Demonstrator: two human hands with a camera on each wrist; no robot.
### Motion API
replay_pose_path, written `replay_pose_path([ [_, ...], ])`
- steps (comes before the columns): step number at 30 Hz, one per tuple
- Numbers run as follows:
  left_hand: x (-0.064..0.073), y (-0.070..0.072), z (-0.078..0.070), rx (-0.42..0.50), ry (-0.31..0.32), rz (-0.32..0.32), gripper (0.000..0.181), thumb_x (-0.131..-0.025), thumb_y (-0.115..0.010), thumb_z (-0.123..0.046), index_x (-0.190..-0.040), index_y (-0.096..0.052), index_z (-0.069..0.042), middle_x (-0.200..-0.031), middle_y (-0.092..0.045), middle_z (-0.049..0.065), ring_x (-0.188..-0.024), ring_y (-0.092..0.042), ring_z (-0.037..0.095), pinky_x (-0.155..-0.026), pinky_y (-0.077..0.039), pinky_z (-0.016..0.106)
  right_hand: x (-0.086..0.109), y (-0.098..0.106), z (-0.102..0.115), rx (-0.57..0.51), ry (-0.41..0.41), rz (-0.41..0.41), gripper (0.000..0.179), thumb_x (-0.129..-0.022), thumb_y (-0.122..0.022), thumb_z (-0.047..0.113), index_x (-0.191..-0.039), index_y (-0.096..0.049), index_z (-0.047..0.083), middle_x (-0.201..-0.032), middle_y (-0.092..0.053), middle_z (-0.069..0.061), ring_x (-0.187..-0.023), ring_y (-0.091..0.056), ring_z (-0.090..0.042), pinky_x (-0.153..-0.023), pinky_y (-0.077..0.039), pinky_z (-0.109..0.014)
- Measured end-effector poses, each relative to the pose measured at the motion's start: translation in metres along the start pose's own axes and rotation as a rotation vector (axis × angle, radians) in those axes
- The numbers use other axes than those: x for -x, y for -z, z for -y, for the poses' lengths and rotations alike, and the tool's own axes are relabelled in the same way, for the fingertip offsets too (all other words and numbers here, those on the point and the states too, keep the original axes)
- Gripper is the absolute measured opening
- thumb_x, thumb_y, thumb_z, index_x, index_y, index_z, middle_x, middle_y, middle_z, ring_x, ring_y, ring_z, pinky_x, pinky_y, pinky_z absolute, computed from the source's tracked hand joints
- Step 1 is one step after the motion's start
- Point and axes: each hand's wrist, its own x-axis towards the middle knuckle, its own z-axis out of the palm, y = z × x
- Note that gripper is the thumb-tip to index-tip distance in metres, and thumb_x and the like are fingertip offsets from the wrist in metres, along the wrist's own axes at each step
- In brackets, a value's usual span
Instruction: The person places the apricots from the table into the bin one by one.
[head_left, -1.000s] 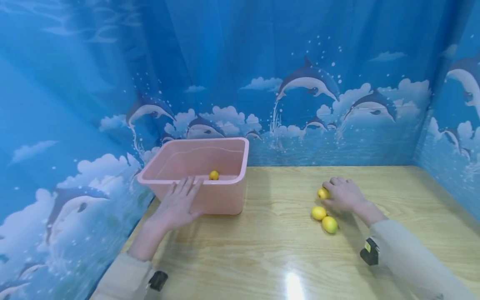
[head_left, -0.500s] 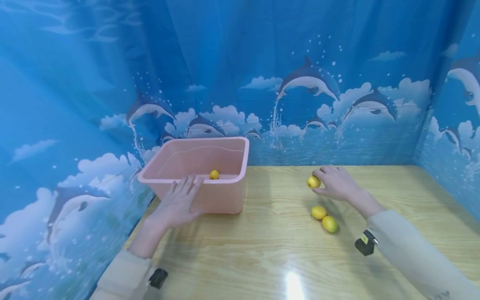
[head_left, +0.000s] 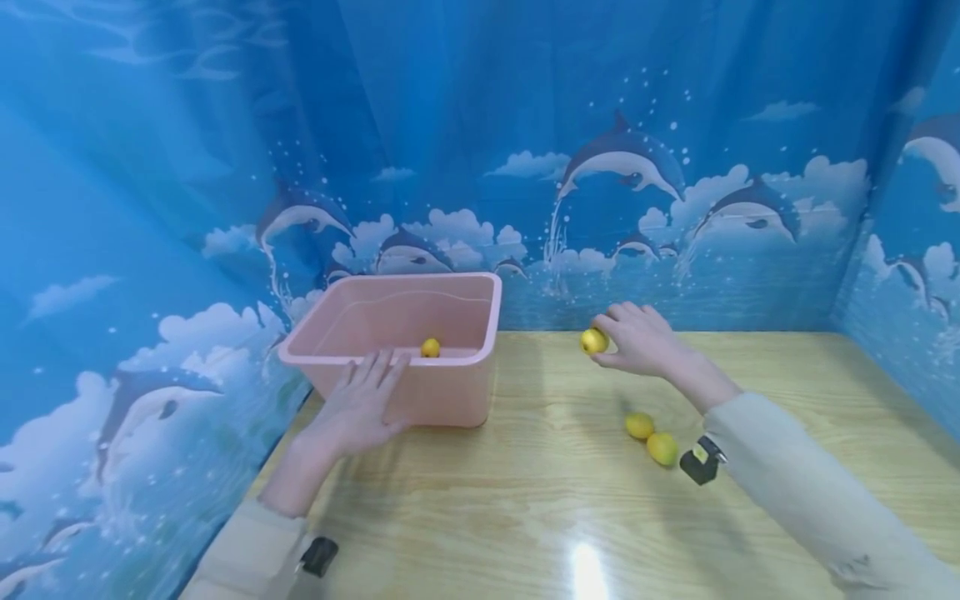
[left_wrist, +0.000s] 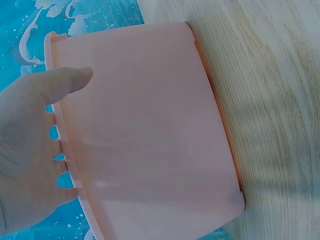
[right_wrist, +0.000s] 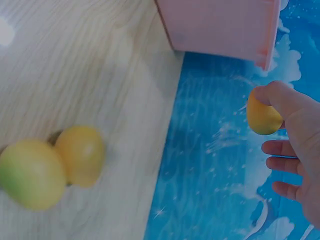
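My right hand [head_left: 637,340] pinches a yellow lemon [head_left: 594,341] between thumb and fingertips, raised over the back of the table. In the right wrist view the thumb presses on the held lemon [right_wrist: 263,116], and the other fingers stay loose below it. My left hand [head_left: 358,406] lies with straight, spread fingers on the near rim of a pink plastic bin [head_left: 442,400]. The left wrist view has the thumb along the bin's outer wall [left_wrist: 145,125], the fingers reaching over the rim. One lemon [head_left: 431,347] sits inside the bin, at its right side.
Two more lemons, one yellow [head_left: 640,425] and one with a greenish end [head_left: 662,448], lie side by side on the wood-grain table [head_left: 510,500]. A blue dolphin-print curtain [head_left: 450,125] hangs behind the table and at both sides.
My right hand has picked up the rearmost of the lemons on the table and carried it up and left toward the bin. The left hand has stayed on the rim.
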Motion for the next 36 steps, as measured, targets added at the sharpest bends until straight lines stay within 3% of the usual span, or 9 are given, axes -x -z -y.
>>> replay_pose_path([
  [9,0.0,0.0,-0.001,-0.003,0.003,-0.002,0.088,-0.087,-0.061,-0.043,-0.15,-0.008,-0.012,-0.155,-0.001,0.014,-0.14,0.001,0.033,-0.111,-0.002,0.052,-0.024,0.018,0.023,0.013,0.058,-0.038,0.044,-0.08,-0.07,0.038,-0.112,-0.062,0.01,-0.095,-0.057,-0.007,-0.085,-0.05,-0.025,-0.063,-0.037,-0.036],
  [18,0.001,0.0,-0.001,0.008,0.002,0.001,0.09,-0.087,-0.06,-0.044,-0.15,-0.004,-0.014,-0.155,0.001,0.013,-0.14,0.003,0.032,-0.111,-0.001,0.052,-0.047,0.035,0.051,-0.03,0.096,-0.056,0.045,-0.081,-0.069,0.04,-0.114,-0.061,0.011,-0.1,-0.057,-0.008,-0.09,-0.049,-0.025,-0.071,-0.039,-0.039],
  [36,0.001,-0.003,0.002,0.008,-0.005,-0.013,0.089,-0.087,-0.06,-0.045,-0.15,-0.007,-0.013,-0.155,0.0,0.013,-0.14,0.002,0.032,-0.111,0.001,0.052,-0.079,0.05,0.093,-0.033,0.188,-0.084,0.045,-0.082,-0.066,0.041,-0.117,-0.059,0.014,-0.1,-0.055,-0.006,-0.09,-0.046,-0.022,-0.073,-0.038,-0.036],
])
